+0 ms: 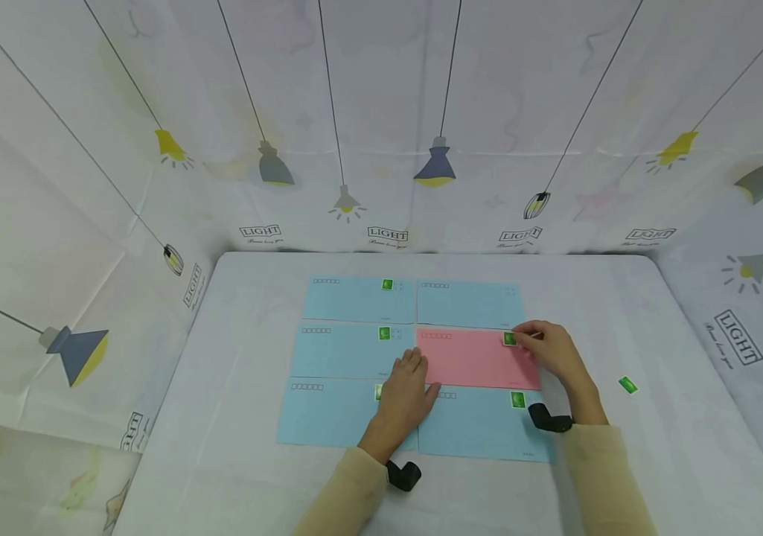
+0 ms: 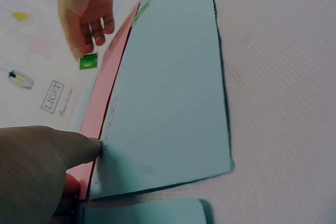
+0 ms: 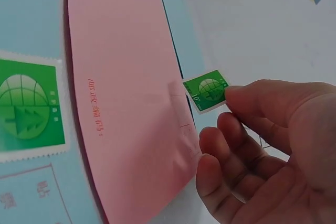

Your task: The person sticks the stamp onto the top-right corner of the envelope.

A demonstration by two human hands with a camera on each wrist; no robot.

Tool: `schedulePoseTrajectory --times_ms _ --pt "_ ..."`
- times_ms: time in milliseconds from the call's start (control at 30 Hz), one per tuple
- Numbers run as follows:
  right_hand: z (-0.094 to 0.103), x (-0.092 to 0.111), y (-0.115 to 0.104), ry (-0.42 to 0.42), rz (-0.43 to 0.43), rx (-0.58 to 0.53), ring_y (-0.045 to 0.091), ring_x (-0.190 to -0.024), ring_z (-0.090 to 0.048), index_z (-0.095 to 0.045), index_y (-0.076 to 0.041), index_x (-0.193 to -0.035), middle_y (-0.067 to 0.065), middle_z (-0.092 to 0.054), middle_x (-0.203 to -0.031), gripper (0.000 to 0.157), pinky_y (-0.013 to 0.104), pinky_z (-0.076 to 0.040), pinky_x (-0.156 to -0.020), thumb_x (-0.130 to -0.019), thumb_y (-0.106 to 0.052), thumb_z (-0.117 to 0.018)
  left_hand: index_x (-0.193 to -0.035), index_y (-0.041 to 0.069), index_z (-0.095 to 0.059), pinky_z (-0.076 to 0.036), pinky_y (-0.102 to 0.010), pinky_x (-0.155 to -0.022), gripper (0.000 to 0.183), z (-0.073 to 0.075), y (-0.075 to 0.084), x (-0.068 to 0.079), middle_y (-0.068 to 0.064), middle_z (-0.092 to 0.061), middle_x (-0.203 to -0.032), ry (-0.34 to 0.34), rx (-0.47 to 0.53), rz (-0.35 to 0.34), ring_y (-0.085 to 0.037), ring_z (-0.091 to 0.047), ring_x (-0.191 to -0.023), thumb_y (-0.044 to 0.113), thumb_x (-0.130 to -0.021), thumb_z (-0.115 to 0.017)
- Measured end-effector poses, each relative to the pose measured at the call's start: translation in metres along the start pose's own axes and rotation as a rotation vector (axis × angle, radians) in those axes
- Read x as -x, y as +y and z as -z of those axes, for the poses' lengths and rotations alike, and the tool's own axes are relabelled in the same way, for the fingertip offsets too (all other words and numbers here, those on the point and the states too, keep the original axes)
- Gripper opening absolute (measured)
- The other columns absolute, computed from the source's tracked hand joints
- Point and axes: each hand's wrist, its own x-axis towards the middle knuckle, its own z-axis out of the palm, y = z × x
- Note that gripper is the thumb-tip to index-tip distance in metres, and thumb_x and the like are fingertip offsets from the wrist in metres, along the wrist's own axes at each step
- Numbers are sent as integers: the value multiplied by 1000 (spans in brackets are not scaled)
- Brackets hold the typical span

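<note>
My right hand (image 1: 554, 353) pinches a green postage stamp (image 3: 208, 91) by one edge, between thumb and forefinger. In the head view the stamp overlaps the upper right corner of a pink envelope (image 1: 471, 363); the right wrist view shows it tilted close over that corner, other fingers loosely bent. My left hand (image 1: 404, 396) lies with fingers extended across the pink envelope's left edge and the neighbouring blue envelopes. Its thumb (image 2: 84, 149) touches the left end of the lower right blue envelope (image 2: 163, 98). The left hand partly covers a stamp (image 1: 378, 392) on the lower left envelope.
Several blue envelopes (image 1: 334, 413) surround the pink one in two columns; most carry a green stamp (image 1: 384, 333) at the upper right. The upper right blue envelope (image 1: 468, 305) shows none. A loose stamp (image 1: 627, 385) lies on the white tablecloth (image 1: 682, 454) at the right.
</note>
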Motion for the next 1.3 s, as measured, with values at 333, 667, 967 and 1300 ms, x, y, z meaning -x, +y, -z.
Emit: schedulePoseTrajectory --times_ms 333,667,967,1300 --pt "-7 -9 6 -26 1 67 25 -85 -63 -69 2 -116 20 -69 -105 29 27 -50 -67 -100 -20 -60 -138 -4 -57 -43 -44 -115 56 -3 -1 -1 -19 -52 -149 11 -3 -9 -30 -48 -142 35 -98 -64" --pt "-13 -14 9 6 -6 104 31 -92 -62 -70 2 -111 22 -68 -107 27 31 -49 -72 -99 -21 -61 -138 -3 -57 -43 -43 -115 55 -3 -2 -1 -19 -52 -149 7 -11 -7 -29 -48 -142 35 -98 -64" --pt "-18 -16 11 21 -38 110 32 -95 -61 -69 2 -111 23 -67 -109 26 40 -52 -80 -98 -20 -62 -138 -3 -57 -42 -43 -116 56 -3 -2 -1 -18 -51 -150 -2 -3 5 -29 -48 -142 36 -98 -63" --pt "-20 -16 10 50 -38 109 30 -91 -60 -66 0 -108 21 -68 -103 20 37 -51 -79 -97 -17 -64 -136 -2 -60 -44 -43 -114 54 -4 -2 -1 -18 -54 -147 33 1 3 -29 -50 -140 35 -96 -66"
